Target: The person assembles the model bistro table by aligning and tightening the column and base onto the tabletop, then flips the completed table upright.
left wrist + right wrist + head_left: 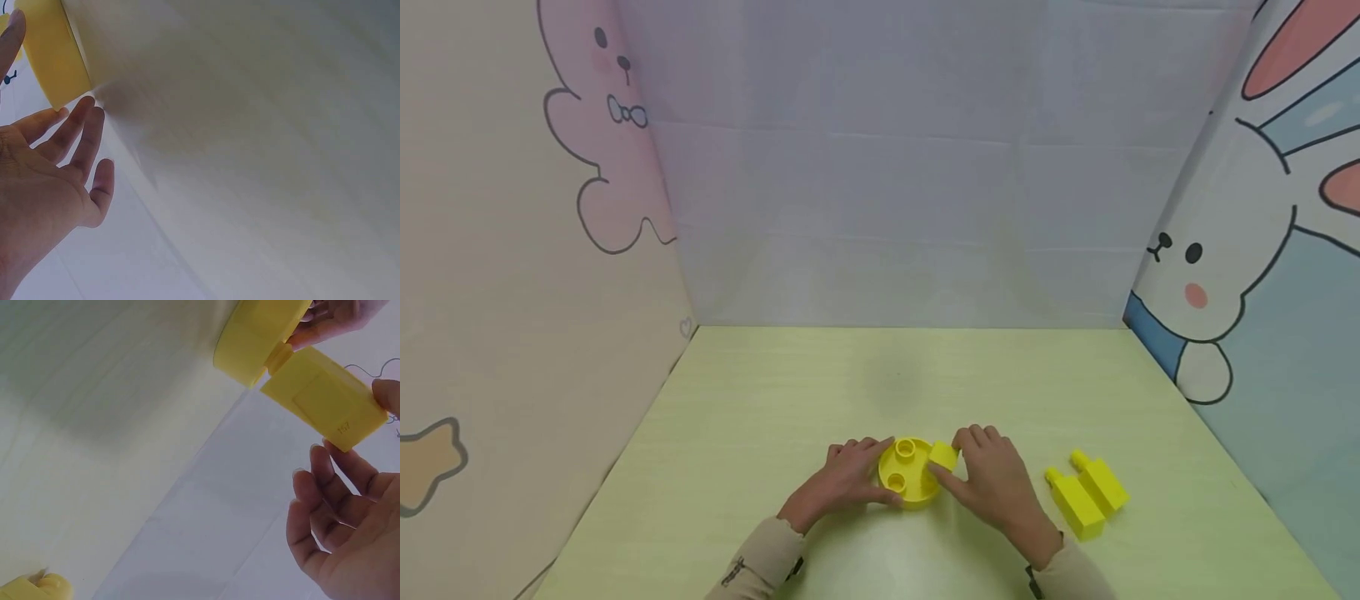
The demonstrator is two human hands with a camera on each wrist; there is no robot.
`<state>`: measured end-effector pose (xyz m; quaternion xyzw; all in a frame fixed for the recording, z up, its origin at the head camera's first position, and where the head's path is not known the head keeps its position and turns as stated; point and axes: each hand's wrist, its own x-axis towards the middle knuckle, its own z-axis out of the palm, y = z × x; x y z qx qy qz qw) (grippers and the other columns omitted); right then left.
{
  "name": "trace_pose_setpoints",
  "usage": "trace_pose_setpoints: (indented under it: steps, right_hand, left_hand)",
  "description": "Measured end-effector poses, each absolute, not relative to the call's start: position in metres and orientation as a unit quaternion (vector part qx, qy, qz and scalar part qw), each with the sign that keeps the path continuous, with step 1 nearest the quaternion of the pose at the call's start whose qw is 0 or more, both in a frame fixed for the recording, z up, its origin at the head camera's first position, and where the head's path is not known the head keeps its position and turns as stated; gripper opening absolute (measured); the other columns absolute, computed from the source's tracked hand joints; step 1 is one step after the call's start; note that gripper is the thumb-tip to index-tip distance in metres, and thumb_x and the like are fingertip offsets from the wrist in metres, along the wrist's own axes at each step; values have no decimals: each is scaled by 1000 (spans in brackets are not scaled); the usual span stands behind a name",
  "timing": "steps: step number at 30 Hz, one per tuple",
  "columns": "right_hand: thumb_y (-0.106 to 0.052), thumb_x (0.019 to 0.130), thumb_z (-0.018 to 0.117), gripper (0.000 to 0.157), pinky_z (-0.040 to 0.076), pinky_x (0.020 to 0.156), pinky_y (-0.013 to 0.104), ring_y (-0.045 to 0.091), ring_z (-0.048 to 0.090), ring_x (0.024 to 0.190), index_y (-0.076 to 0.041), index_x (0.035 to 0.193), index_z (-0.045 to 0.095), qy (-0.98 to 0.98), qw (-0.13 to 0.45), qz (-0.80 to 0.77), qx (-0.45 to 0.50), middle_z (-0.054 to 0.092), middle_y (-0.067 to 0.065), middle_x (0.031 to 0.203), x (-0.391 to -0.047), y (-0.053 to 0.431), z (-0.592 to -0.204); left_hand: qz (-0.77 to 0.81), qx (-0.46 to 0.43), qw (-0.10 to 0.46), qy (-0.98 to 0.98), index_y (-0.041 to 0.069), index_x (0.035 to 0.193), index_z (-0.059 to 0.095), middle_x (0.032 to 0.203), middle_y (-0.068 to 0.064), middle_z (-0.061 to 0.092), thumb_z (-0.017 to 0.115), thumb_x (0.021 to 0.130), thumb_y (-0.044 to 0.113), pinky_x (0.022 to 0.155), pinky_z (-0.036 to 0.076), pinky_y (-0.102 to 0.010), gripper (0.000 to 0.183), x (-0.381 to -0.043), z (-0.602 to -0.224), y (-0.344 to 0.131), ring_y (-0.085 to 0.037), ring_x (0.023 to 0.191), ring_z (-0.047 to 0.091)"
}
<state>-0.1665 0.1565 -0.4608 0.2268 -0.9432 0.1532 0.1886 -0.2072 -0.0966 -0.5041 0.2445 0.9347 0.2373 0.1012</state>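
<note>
A round yellow base with raised ring sockets lies on the table in the head view. My left hand holds it from the left, index finger at the far rim and thumb at the near one. Between thumb and index finger my right hand pinches a yellow block at the base's right side. From the right wrist, the block, marked 157, is tilted with its peg end at the base. That peg is partly hidden by the base's rim.
Two more yellow blocks with pegs, a nearer one and a farther one, lie side by side right of my right hand. A white sheet hangs behind the pale table, with printed panels at both sides.
</note>
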Motion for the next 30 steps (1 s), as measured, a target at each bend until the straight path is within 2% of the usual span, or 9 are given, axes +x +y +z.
trace_pose_setpoints:
  steps: [2,4,7,9,12,17,20,24,30]
  right_hand:
    - [-47,89,79,43,45,69,36,19,50,81,-9,103,65,-945,178,153,229,57,-1,90,-166,157,-460]
    - [-44,92,76,45,47,73,39,20,52,88,-8,118,66,-942,154,167,247,59,1,99,-166,160,-459]
    - [-33,94,75,52,49,80,42,22,54,99,-9,138,62,-927,115,209,290,59,5,113,-169,170,-456]
    - [-24,95,75,52,50,82,43,23,53,103,-11,143,60,-915,88,239,312,58,6,118,-172,176,-454]
    - [-21,96,74,47,50,82,41,22,51,104,-13,142,63,-907,62,267,320,56,5,118,-175,181,-452]
    - [-35,97,75,40,50,80,40,21,53,99,-10,128,70,-912,66,264,307,58,4,112,-177,176,-453]
    - [-38,97,74,46,51,82,44,23,54,103,-11,133,67,-911,72,263,309,59,6,116,-178,173,-456]
    - [-32,99,72,51,50,86,47,24,53,110,-13,144,61,-903,62,277,323,56,6,122,-178,171,-459]
    - [-38,92,79,41,48,81,44,22,54,97,-10,120,67,-917,128,236,294,60,4,108,-181,164,-462]
  left_hand:
    - [238,245,103,934,7,154,49,139,-14,59,82,82,59,96,33,-51,95,-207,-504,-96,-33,119,54]
    - [238,245,103,934,7,154,49,139,-15,59,82,82,59,97,33,-52,95,-207,-504,-96,-33,118,54]
    - [236,247,102,934,7,154,48,139,-15,59,82,82,60,97,33,-52,96,-208,-504,-96,-33,118,54]
    - [235,246,102,935,8,155,48,140,-14,58,82,82,59,97,33,-52,96,-208,-504,-96,-33,118,54]
    - [236,245,103,935,7,154,48,139,-14,58,82,81,59,97,33,-52,96,-208,-505,-96,-33,118,54]
    - [231,242,106,936,8,155,48,140,-14,58,82,82,60,97,33,-52,96,-209,-507,-97,-33,119,54]
    - [230,244,103,936,8,155,48,140,-14,58,82,82,60,97,33,-52,96,-209,-508,-97,-33,119,54]
    - [235,246,103,935,8,155,48,140,-14,58,81,82,60,97,33,-52,96,-208,-508,-97,-33,119,54]
    - [237,245,105,934,7,154,48,139,-13,59,82,82,59,98,33,-52,95,-207,-505,-97,-33,120,54]
